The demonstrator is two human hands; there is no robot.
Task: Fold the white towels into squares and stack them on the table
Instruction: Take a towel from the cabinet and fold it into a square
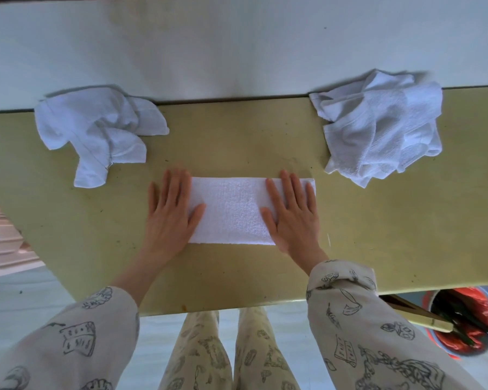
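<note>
Bare table lies between left crumpled towel and right crumpled towel.

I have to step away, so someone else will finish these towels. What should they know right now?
Left hand and right hand: both flat, pressing the ends of the folded towel.
It lies as a long rectangle at the table's middle, not yet a square.
Crumpled towel at far left, crumpled pile at far right, both unfolded.
No stack yet.
Left: fold to a square, then the rest, stack.
</note>
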